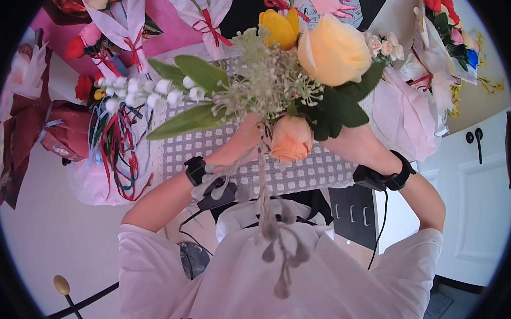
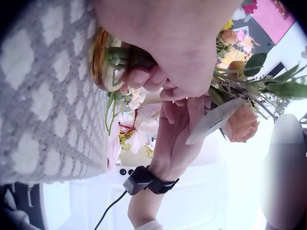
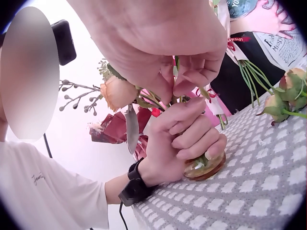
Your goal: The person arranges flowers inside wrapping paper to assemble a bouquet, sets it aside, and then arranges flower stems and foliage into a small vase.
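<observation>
A flower arrangement stands in front of me: a large pale-orange rose (image 1: 334,50), a smaller peach rose (image 1: 291,137), a yellow flower (image 1: 279,29), white bell-shaped blossoms (image 1: 132,93) and a grey berry spray (image 1: 269,229). Its stems go down into a small glass vase (image 3: 206,168) with an amber base on the tablecloth. My left hand (image 3: 192,134) wraps its fingers round the vase. Just above, my right hand (image 3: 158,38) pinches stems between thumb and fingers at the vase's mouth. Blooms and leaves mostly hide both hands in the head view.
Wrapped bouquets (image 1: 211,26) line the far side, with red-wrapped ones (image 1: 63,132) at the left and pink paper (image 1: 403,109) at the right. Ribbons (image 1: 117,153) hang at the left. Another person's hand (image 1: 331,2) rests at the back. Loose roses (image 3: 283,98) lie on the cloth.
</observation>
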Available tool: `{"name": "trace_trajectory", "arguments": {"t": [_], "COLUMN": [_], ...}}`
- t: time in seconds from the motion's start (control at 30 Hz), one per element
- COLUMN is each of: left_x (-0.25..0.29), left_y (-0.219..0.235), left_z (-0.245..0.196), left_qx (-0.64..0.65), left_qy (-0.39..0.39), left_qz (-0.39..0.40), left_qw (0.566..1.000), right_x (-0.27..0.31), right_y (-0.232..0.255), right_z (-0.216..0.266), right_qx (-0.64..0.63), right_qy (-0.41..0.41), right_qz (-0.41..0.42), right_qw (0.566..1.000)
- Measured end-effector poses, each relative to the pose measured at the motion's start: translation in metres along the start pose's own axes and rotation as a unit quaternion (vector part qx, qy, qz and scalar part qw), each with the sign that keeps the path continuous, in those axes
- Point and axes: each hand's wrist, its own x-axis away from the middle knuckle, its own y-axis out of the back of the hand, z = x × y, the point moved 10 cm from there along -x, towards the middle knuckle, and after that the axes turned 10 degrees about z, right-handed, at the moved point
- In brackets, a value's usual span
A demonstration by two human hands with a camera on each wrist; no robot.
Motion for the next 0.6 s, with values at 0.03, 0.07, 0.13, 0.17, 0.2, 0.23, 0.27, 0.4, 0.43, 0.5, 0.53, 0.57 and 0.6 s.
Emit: {"name": "trace_trajectory", "arguments": {"t": [0.03, 0.07, 0.13, 0.17, 0.2, 0.23, 0.27, 0.4, 0.43, 0.5, 0.53, 0.57, 0.6], "left_x": [-0.003, -0.003, 0.002, 0.006, 0.011, 0.015, 0.018, 0.003, 0.000, -0.002, -0.002, -0.001, -0.002], "left_y": [-0.002, 0.004, 0.023, 0.032, 0.041, 0.048, 0.053, 0.005, -0.005, -0.008, 0.009, 0.019, 0.016], "left_z": [0.014, 0.022, 0.033, 0.037, 0.041, 0.042, 0.043, -0.030, -0.046, -0.045, -0.021, -0.013, -0.007], "left_qx": [0.196, 0.195, 0.097, 0.048, 0.000, -0.049, -0.098, -0.095, -0.096, -0.097, -0.123, -0.149, -0.149], "left_qy": [-0.014, -0.014, -0.034, -0.043, -0.051, -0.059, -0.067, 0.099, 0.065, 0.030, 0.060, 0.090, 0.089], "left_qz": [0.026, 0.027, 0.016, 0.010, 0.003, -0.002, -0.006, 0.003, 0.027, 0.050, 0.003, -0.043, -0.043], "left_qw": [0.980, 0.980, 0.995, 0.998, 0.999, 0.997, 0.993, 0.990, 0.993, 0.994, 0.991, 0.984, 0.984], "right_x": [-0.001, -0.003, -0.007, -0.010, -0.013, -0.016, -0.020, -0.028, -0.029, -0.028, -0.028, -0.026, -0.024], "right_y": [-0.001, -0.003, -0.002, 0.001, 0.005, 0.005, 0.003, -0.005, -0.003, -0.004, -0.005, -0.004, -0.004], "right_z": [-0.003, -0.006, -0.009, -0.001, 0.005, 0.006, 0.002, -0.008, -0.006, -0.008, -0.009, -0.012, -0.016], "right_qx": [-0.028, -0.055, -0.139, -0.153, -0.167, -0.167, -0.188, -0.246, -0.233, -0.233, -0.233, -0.232, -0.203], "right_qy": [-0.017, -0.035, 0.014, 0.038, 0.062, 0.061, 0.042, -0.046, -0.039, -0.034, -0.030, -0.030, -0.036], "right_qz": [0.014, 0.029, -0.004, -0.006, -0.007, -0.007, 0.000, 0.020, 0.008, 0.012, 0.017, 0.017, 0.019], "right_qw": [0.999, 0.997, 0.990, 0.988, 0.984, 0.984, 0.981, 0.968, 0.972, 0.972, 0.972, 0.972, 0.978]}}
